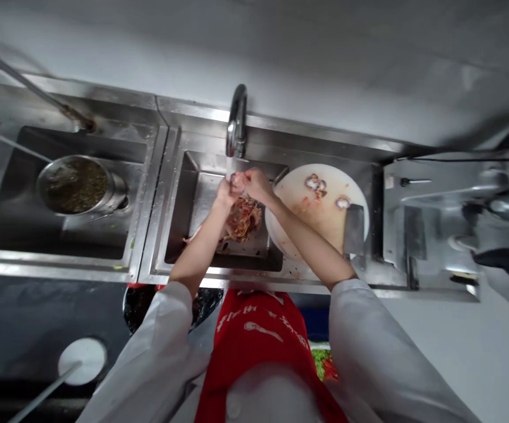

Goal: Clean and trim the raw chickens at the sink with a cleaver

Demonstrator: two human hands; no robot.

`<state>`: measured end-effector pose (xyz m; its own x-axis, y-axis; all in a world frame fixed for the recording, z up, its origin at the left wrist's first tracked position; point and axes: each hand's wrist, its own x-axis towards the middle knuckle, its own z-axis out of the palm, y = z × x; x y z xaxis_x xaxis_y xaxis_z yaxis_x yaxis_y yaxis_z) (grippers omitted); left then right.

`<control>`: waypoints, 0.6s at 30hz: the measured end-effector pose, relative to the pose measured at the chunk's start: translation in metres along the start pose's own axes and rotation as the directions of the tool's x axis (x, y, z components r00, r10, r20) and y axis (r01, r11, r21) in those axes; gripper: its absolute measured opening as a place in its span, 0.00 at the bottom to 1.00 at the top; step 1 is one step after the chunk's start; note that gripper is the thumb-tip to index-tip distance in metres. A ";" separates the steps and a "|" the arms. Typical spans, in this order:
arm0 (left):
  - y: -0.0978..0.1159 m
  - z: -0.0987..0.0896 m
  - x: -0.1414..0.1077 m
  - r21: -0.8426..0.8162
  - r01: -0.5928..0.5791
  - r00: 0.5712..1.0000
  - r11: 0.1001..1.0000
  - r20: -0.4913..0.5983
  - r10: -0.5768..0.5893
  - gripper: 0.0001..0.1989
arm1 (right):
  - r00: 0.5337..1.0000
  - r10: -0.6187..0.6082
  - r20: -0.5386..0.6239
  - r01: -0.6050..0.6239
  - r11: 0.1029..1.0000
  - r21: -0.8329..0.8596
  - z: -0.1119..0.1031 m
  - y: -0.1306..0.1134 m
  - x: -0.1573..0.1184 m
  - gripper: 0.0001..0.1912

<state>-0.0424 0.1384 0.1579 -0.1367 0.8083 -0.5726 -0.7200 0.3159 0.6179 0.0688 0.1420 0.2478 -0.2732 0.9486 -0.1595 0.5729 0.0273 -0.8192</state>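
Note:
Both hands are over the right sink basin point(206, 182), just below the chrome faucet point(237, 120) and its running water. My left hand point(225, 192) and my right hand point(257, 183) are closed on a small pinkish piece of meat point(237, 182) between them. Under them, a larger heap of raw reddish meat point(243, 220) lies in the basin. Beside the basin, a round white cutting board point(290, 188) carries a few small cut pieces point(315, 183) and a cleaver point(354, 229) at its right edge.
In the left sink stands a metal pot point(76, 185) of murky liquid. Farther right, another knife point(414, 232) lies on a metal surface. A black-lined bin point(140, 305) is below the counter, and a white round lid-like object point(82, 359) sits lower left.

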 end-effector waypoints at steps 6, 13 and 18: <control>-0.045 0.027 -0.023 0.432 -0.231 0.957 0.872 -0.062 0.284 0.04 | 0.989 0.039 -0.145 -0.086 0.940 -0.331 -0.104 0.103 -0.132 0.12; -0.123 0.153 -0.013 0.825 -0.523 0.850 0.215 0.486 0.203 0.15 | 0.723 0.482 -0.495 -0.685 0.595 -0.420 -0.158 0.215 -0.323 0.25; -0.186 0.248 -0.028 0.840 -0.528 0.848 -0.125 0.530 -0.018 0.32 | 0.656 0.603 -0.453 -0.745 0.615 -0.261 -0.141 0.244 -0.345 0.35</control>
<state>0.2635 0.1802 0.1924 0.2580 0.9429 -0.2106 0.7338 -0.0494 0.6775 0.4117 -0.1339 0.1802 0.5163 0.7819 -0.3495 0.7568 -0.6075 -0.2411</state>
